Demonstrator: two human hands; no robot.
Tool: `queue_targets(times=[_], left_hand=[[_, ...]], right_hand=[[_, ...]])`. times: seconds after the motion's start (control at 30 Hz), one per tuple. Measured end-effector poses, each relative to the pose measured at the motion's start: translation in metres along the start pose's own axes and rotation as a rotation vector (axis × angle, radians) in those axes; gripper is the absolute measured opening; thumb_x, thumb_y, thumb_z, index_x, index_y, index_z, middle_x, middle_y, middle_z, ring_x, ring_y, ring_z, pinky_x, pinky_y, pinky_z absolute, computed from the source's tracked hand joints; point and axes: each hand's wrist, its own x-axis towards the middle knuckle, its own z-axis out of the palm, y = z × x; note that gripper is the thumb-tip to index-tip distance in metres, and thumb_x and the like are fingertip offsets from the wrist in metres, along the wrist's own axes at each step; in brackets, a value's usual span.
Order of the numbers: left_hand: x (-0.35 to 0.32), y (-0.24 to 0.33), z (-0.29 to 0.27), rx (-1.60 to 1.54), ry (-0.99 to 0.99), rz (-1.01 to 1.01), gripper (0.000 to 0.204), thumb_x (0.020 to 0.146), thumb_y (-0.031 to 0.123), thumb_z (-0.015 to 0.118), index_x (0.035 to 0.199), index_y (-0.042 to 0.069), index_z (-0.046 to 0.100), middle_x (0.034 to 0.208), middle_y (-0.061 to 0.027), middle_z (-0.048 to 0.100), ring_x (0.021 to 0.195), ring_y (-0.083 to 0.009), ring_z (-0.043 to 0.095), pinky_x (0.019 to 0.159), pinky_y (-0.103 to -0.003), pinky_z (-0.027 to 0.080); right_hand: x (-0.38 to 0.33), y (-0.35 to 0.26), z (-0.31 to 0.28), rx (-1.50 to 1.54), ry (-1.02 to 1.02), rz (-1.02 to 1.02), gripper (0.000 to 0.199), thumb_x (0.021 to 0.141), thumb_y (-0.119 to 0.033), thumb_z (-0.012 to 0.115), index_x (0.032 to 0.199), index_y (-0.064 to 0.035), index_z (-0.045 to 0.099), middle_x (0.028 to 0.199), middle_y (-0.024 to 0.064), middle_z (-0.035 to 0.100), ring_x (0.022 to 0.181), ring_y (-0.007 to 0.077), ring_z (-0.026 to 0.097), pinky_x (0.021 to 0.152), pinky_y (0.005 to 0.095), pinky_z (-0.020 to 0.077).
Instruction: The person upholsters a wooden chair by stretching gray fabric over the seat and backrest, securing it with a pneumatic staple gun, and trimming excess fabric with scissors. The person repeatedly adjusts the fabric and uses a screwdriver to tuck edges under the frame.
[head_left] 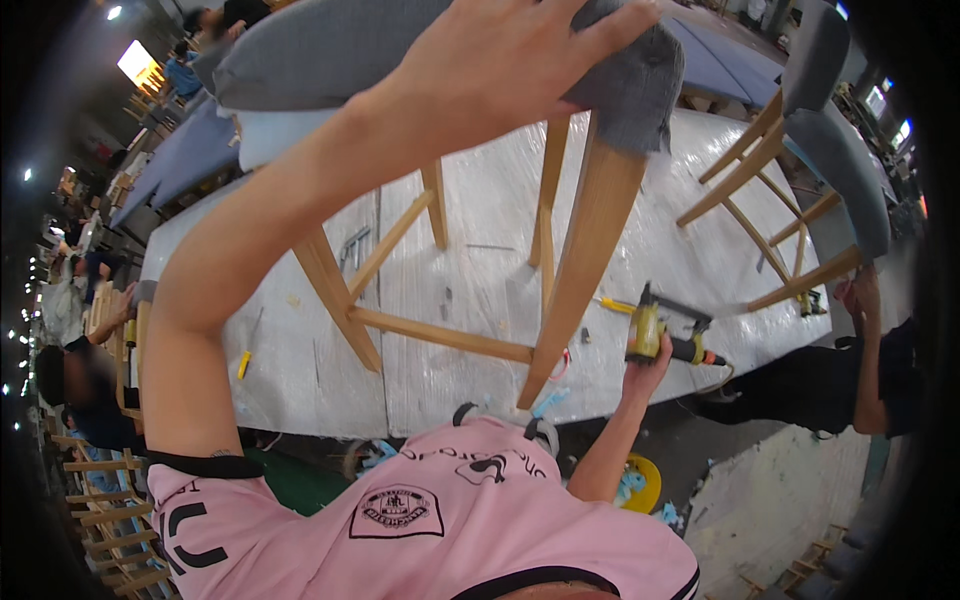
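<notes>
A chair with grey upholstery [300, 65] and wooden legs [590, 230] stands on the table before me. Across its upper corner my left hand [510, 50] lies on the grey fabric, fingers stretched out and spread, partly cut off by the top edge. Lower down on the right, my right hand [648, 368] is closed round a yellow-green pneumatic staple gun [648, 335] with a black magazine. The gun is apart from the chair, to the right of its near leg.
The table [450, 385] is covered in clear plastic film. On it lie a yellow-handled tool [617, 304] and a small yellow cutter [244, 365]. Another grey chair [840, 170] stands at right, beside a co-worker's hand [862, 295]. A yellow bucket [642, 483] with blue scraps sits below the table.
</notes>
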Motion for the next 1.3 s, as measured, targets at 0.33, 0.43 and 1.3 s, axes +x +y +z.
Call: queue_targets(times=[0.33,0.43,1.3], left_hand=[[-0.010,-0.005,0.008,-0.035,0.173,-0.036,0.090,0.084,0.036,0.079,0.156,0.005,0.035,0.129,-0.0209,0.053,0.106,-0.0315,0.053,0.092,-0.045,0.043],[-0.012,-0.002,0.006,-0.026,0.194,-0.041,0.080,0.087,0.029,0.074,0.154,0.005,0.039,0.127,-0.0211,0.054,0.106,-0.0323,0.054,0.091,-0.045,0.043],[-0.026,0.032,0.004,0.047,0.181,-0.167,0.084,0.082,0.004,0.067,0.157,0.028,0.038,0.136,-0.0116,0.052,0.121,-0.0324,0.051,0.103,-0.048,0.040]], right_hand=[[-0.138,-0.073,0.274,-0.160,-0.525,-1.153,0.042,0.084,-0.007,0.076,0.108,-0.0173,0.042,0.128,0.0200,0.052,0.128,0.0371,0.054,0.112,0.0543,0.0446],[-0.154,-0.056,0.303,-0.284,-0.697,-1.250,0.037,0.085,-0.001,0.071,0.105,-0.0163,0.043,0.129,0.0203,0.052,0.129,0.0379,0.054,0.109,0.0533,0.0452],[-0.168,0.002,0.317,-0.647,-0.519,-1.268,0.032,0.083,0.007,0.068,0.102,-0.0121,0.050,0.128,0.0176,0.053,0.124,0.0334,0.057,0.106,0.0461,0.0460]])
